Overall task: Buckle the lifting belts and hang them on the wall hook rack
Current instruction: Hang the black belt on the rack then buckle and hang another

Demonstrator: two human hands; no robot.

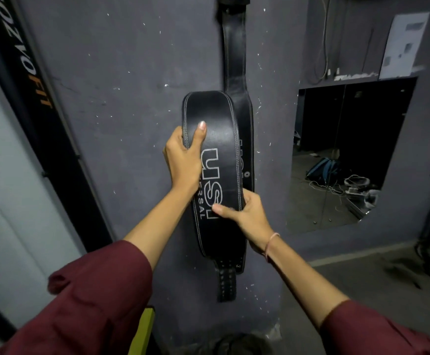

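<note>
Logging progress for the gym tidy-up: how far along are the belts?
Done: one hanging belt is on the wall. In hand: left hand and right hand grip the USI belt. Left: hanging it; its buckle is hidden.

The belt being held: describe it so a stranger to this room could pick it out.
On the dark grey wall left of the mirror, two black leather belts overlap. Take the front belt, gripped by the left hand near its top and the right hand lower down. Unlike the belt behind, whose strap runs up the wall, its wide lettered face lies on top.
</note>
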